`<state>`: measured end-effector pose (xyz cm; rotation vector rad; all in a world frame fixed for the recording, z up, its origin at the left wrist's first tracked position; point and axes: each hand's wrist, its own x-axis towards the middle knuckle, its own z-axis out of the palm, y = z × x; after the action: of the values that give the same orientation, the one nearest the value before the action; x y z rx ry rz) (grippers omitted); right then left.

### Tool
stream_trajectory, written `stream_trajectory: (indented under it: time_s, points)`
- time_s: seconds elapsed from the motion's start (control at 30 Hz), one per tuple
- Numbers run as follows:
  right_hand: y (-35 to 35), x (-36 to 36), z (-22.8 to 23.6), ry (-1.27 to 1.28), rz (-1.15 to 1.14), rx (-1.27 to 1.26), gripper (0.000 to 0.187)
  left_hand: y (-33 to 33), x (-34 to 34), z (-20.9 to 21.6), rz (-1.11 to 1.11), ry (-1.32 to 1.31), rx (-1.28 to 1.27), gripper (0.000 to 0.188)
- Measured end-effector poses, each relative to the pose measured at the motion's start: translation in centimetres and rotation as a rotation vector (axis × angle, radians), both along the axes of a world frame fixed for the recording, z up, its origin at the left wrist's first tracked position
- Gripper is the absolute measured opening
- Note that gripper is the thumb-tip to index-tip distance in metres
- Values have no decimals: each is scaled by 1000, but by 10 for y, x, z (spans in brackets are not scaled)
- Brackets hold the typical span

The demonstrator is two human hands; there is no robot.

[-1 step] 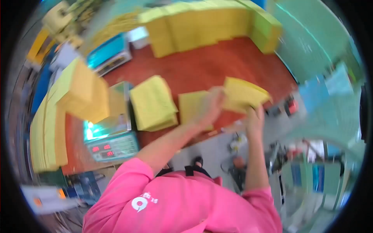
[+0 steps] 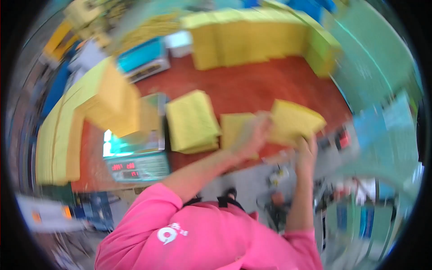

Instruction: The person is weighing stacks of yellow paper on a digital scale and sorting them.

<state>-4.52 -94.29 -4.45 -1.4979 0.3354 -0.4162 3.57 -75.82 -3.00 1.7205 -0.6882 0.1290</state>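
A thin bundle of yellow paper (image 2: 293, 122) is held above the red tabletop at its near right part. My right hand (image 2: 307, 152) is closed on the bundle's near right edge, thumb on top. At its left edge my left hand (image 2: 255, 134) is closed, its fingers blurred. Partly under my left hand and forearm lies a flat pile of yellow paper (image 2: 231, 126). Left of that sits a thicker, slightly uneven stack of yellow paper (image 2: 192, 121).
A digital scale (image 2: 137, 166) with a lit red display stands at the left, beside tall yellow paper stacks (image 2: 58, 139). Another scale (image 2: 143, 56) and a white box (image 2: 179, 43) are farther back. A row of yellow stacks (image 2: 249, 40) lines the far side of the red table (image 2: 234, 83).
The whole view has shifted, so the table and stacks appear farther right. Both hands stay at the same bundle. The digits on the near scale's display differ.
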Motion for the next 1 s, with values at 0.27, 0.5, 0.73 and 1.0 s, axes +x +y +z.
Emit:
stream_trajectory:
  time_s: [0.27,0.5,0.73,1.0]
  points:
    - [170,3,144,-208,440,-283,28,229,-51,151,10,316,-191,25]
    - [367,114,221,-392,587,6,38,418,21,238,314,295,-84,28]
    - [433,191,191,-307,590,-122,48,496,109,199,333,530,-53,25]
    - [449,195,179,-303,508,-213,48,506,124,180,267,545,-170,20]
